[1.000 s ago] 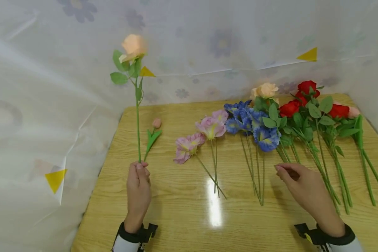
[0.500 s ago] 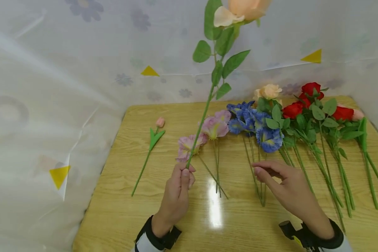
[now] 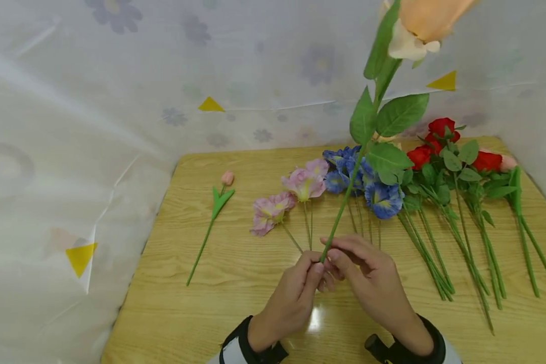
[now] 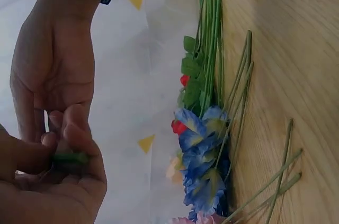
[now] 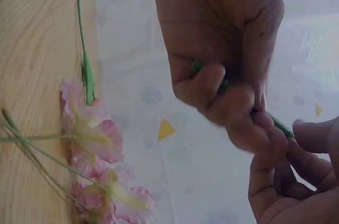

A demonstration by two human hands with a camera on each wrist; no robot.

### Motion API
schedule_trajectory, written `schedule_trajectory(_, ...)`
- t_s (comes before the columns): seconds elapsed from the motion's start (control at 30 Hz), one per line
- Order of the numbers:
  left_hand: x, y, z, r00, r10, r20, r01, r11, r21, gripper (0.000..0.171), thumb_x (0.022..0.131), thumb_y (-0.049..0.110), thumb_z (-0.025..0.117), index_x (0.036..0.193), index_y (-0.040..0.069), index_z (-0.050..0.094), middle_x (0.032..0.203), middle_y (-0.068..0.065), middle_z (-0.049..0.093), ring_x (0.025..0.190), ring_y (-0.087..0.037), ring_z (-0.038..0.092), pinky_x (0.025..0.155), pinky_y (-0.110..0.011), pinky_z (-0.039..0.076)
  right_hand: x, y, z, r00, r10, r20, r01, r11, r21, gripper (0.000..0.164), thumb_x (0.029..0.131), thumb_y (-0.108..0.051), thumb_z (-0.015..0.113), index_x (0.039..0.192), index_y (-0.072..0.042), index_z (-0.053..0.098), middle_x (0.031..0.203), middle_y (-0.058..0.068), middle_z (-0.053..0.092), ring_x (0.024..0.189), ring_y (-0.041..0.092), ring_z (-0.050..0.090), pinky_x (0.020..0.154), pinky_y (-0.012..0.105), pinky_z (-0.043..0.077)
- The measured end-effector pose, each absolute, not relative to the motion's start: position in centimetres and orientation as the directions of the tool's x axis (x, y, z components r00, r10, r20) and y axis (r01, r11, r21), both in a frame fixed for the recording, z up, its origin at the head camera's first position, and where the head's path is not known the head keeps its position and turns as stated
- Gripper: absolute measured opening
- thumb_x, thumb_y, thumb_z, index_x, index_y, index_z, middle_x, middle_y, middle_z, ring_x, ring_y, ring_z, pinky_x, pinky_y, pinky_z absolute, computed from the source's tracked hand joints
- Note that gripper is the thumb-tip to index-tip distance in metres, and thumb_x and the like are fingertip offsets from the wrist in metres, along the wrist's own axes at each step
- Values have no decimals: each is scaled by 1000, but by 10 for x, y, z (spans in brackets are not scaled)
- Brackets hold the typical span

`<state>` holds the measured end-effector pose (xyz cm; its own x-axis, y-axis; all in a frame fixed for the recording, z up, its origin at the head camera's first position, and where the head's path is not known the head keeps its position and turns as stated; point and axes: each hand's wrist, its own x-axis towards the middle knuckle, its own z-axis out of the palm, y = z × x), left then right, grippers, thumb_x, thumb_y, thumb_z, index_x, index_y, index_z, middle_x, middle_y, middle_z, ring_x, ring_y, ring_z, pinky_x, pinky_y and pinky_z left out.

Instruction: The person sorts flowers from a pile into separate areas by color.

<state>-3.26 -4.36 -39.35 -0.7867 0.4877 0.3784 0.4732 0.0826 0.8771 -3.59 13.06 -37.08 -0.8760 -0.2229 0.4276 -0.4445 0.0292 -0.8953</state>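
Observation:
A peach rose [image 3: 346, 202] with a long green leafy stem slants up and right in the head view, its bloom cut by the top edge. My left hand [image 3: 288, 296] grips the lower stem, fingers curled round it. My right hand [image 3: 375, 283] meets it there, thumb and index finger pinching the stem just above the left thumb. In the left wrist view the green stem end [image 4: 74, 158] pokes out of the left fist. The right wrist view shows a short length of stem [image 5: 279, 125] running between the two hands.
A pink tulip [image 3: 217, 202] lies alone at left on the wooden table [image 3: 164, 323]. Pinkish-purple flowers [image 3: 304, 183], blue irises [image 3: 384, 199] and red roses [image 3: 441, 129] lie rightward in a row, stems toward me. A patterned white curtain [image 3: 264, 60] stands behind.
My left hand has carried the peach rose rightward from beside the tulip and tilted it right. My right hand has moved left from the stems at right to meet it.

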Motion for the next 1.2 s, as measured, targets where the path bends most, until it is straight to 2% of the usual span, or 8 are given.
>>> schedule_trajectory(0.17,-33,-46,-394,-813,491,312,461,216,861,18,105,13,45,114,8,59,107,-3,64,95,-8,59,81,-23,51,-35,132,-371,-880,-221,421,-447,82,-891,23,97,11,50,107,-4,63,103,6,63,82,15,61,69,24,52)
schedule_trajectory(0.33,-37,-66,-396,-836,500,228,442,365,820,26,104,22,48,127,11,57,133,1,53,121,-12,49,93,-30,47,-43,148,-371,-884,-130,449,-466,304,-831,22,98,7,49,111,-4,62,95,1,69,81,10,64,70,18,50)
schedule_trajectory(0.43,-40,-90,-398,-900,411,145,349,481,805,28,103,24,51,129,13,55,138,0,48,127,-15,45,97,-38,46,-52,169,-374,-885,-14,466,-419,462,-781,18,98,2,53,113,-1,63,90,1,70,78,0,63,67,12,48)
schedule_trajectory(0.63,-44,-145,-399,-993,112,-26,57,675,735,38,101,29,55,132,7,51,141,-17,42,128,-34,42,98,-55,41,-66,223,-392,-906,116,408,-194,742,-641,21,101,-11,54,112,3,66,84,10,71,65,-11,54,49,12,39)
schedule_trajectory(0.73,-46,-170,-400,-998,-23,-53,-52,756,653,43,101,28,56,133,-1,49,140,-27,40,127,-46,39,96,-61,39,-69,244,-403,-924,120,362,-122,807,-578,21,101,-11,54,108,4,66,80,13,71,56,1,57,43,20,37)
schedule_trajectory(0.93,-48,-207,-408,-957,-255,-139,-290,838,461,54,101,29,54,136,-10,42,140,-38,32,121,-58,35,91,-65,36,-71,265,-420,-958,117,263,-44,843,-536,20,99,-7,54,104,9,66,75,14,70,54,23,60,48,37,46)
schedule_trajectory(1.07,-48,-222,-416,-942,-297,-156,-335,864,376,54,100,25,55,134,-14,40,129,-42,37,113,-60,38,87,-64,38,-71,269,-427,-980,122,156,21,846,-534,26,102,-13,51,103,8,65,75,13,70,47,15,52,41,31,36)
schedule_trajectory(1.2,-49,-229,-425,-952,-276,-131,-303,905,299,42,95,17,62,117,-17,50,108,-40,47,96,-55,48,74,-59,45,-71,271,-432,-989,104,103,42,874,-484,31,102,-17,53,103,13,64,70,13,67,39,13,44,36,31,29)
